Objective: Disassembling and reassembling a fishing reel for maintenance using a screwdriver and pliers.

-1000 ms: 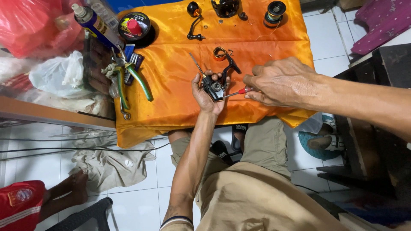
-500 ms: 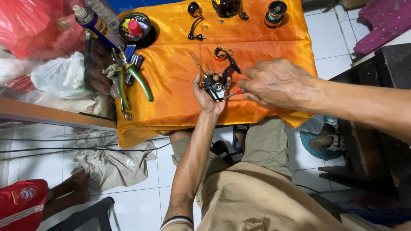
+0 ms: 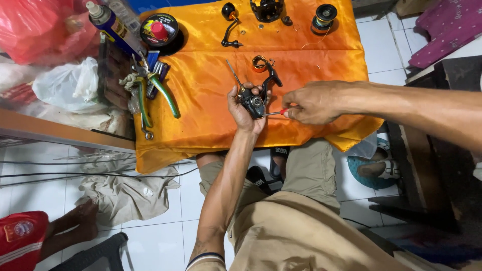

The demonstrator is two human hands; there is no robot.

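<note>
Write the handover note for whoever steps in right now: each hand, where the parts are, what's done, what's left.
Left hand: grips the black reel body above the orange cloth.
Right hand: holds a red-handled screwdriver, tip at the reel body's side.
Off the reel and lying on the cloth: crank handle, spool, a black part at the top edge.
Green-handled pliers lie at the cloth's left edge.
Left: the screw under the tip; whether it is going in or out cannot be told.
</note>
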